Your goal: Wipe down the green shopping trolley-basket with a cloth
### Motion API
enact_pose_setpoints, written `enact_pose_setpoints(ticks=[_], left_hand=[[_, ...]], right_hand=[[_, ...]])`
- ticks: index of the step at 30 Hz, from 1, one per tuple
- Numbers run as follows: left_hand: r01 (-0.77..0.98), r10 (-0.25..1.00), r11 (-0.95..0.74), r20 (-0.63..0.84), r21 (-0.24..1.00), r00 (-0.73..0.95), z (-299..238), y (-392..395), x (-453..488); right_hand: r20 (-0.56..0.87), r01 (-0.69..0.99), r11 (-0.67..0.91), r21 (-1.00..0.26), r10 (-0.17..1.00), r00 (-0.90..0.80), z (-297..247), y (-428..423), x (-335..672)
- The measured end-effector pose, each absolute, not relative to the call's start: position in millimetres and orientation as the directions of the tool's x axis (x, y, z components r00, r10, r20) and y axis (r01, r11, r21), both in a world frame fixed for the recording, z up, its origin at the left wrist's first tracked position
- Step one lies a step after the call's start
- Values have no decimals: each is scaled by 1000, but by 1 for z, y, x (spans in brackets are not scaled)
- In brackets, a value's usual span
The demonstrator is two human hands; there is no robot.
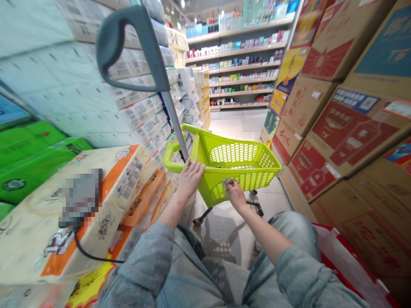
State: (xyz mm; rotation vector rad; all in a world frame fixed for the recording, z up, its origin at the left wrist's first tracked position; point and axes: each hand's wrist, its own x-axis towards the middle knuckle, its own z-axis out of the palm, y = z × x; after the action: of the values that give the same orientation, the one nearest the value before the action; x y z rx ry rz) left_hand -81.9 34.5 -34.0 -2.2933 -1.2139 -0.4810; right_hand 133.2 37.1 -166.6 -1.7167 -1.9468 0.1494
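Note:
A lime-green shopping cart basket with perforated sides stands before me on a wheeled frame, with a grey handle on a tall pole rising at its left. My left hand lies over the basket's near rim, fingers stretched out and touching it. Against the near side wall, my right hand pinches a small greyish-white cloth. The fingers cover part of the cloth, so its full shape is hidden.
Stacked tissue packs sit at left, with a pixelated dark device and its cable on top. Cardboard cartons line the right side. Shelves of small goods cross the far end. A red-and-white bag-like item lies at lower right.

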Motion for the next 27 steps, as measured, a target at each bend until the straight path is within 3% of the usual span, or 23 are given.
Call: enact_pose_setpoints(ticks=[4, 7, 12, 15, 22, 25, 27], left_hand=[[857, 690, -467, 517, -218, 507, -31, 37, -82], [847, 669, -478, 529, -230, 522, -31, 37, -82], [834, 650, -490, 531, -255, 544, -33, 35, -81], [824, 637, -501, 532, -265, 558, -34, 35, -79], [816, 631, -514, 527, -265, 569, -31, 32, -74], [831, 649, -498, 529, -248, 547, -31, 32, -74], [840, 659, -488, 530, -238, 533, -32, 32, -74]], right_hand=[[303, 858, 178, -482, 952, -28, -162, 31, 121], [398, 772, 244, -587, 917, 12, -159, 27, 112], [461, 589, 185, -787, 810, 361, -151, 34, 99], [473, 539, 193, -820, 759, 447, -141, 38, 83], [605, 539, 407, -738, 752, 260, -129, 34, 40], [608, 663, 432, -611, 793, 44, -136, 33, 48], [536, 767, 435, -473, 832, -142, -144, 31, 59]])
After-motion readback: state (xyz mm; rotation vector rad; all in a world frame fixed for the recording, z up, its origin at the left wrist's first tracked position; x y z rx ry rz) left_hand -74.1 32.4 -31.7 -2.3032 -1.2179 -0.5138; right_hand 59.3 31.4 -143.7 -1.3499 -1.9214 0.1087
